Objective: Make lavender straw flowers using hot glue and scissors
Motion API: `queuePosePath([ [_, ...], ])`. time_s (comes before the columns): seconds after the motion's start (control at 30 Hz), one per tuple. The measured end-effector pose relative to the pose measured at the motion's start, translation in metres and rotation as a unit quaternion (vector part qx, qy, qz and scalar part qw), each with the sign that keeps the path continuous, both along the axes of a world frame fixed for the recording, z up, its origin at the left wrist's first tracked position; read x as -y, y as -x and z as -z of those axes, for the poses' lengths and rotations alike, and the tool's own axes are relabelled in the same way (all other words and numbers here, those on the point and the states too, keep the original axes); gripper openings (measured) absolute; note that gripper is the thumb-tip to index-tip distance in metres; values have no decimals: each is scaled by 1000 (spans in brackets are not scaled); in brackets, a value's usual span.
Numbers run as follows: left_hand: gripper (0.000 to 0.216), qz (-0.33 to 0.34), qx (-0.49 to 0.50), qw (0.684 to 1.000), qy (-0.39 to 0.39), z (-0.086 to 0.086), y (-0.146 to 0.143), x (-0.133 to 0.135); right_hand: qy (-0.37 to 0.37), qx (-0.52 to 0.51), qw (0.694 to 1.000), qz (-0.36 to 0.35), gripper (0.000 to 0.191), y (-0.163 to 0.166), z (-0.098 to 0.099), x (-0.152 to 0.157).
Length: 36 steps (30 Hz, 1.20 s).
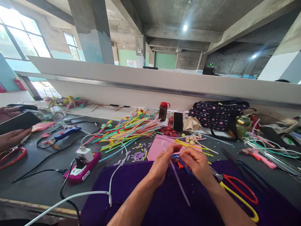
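My left hand [162,166] pinches a lavender pipe cleaner [179,182], whose lower end slants down over the dark purple cloth [127,188]. A small pale curled tip shows above that hand. My right hand [196,160] is close beside it with its fingers bent together; what they hold is hidden. A blue tool with an orange part [180,165] shows between and below my hands, mostly covered, and I cannot tell whether it is held. Scissors [235,185] with red and yellow handles lie by my right forearm. Under and beyond my hands is a pink sheet [157,147].
Colourful pipe cleaners [131,131] and cut lavender pieces [138,156] lie ahead. A magenta power strip [82,171] with cables is at left, near another person's hands holding a phone [21,122]. A bottle [163,111], phone [178,122], bag [216,116] and pink glue gun [261,157] stand around.
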<state>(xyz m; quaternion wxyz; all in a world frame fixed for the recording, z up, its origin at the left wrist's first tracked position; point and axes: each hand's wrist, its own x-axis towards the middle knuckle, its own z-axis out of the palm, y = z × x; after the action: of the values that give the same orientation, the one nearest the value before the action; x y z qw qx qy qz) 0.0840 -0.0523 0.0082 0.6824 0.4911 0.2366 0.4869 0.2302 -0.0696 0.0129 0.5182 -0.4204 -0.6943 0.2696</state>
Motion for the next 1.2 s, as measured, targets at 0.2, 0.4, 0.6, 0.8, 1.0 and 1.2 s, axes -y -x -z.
queuePosePath([
  [0.2, 36, -9, -33, 999, -13, 4, -4, 3, 14, 66, 997, -38, 7, 19, 10, 1],
  [0.4, 34, 7, -13, 1000, 27, 6, -5, 1, 34, 34, 999, -18, 12, 14, 17, -4],
  [0.6, 21, -108, -7, 993, 55, 1, 3, -6, 78, 6, 996, -44, 14, 12, 14, -4],
  [0.8, 23, -64, -4, 996, 61, -1, 5, -8, 85, -14, 994, -61, 14, 11, 11, -3],
  [1.0, 21, -66, -30, 996, 49, -1, 5, -8, 81, -51, 995, -7, 15, -2, 1, -2],
  [1.2, 19, -53, -100, 993, 11, -1, 1, -5, 77, -136, 987, 43, 18, -9, -5, -2],
])
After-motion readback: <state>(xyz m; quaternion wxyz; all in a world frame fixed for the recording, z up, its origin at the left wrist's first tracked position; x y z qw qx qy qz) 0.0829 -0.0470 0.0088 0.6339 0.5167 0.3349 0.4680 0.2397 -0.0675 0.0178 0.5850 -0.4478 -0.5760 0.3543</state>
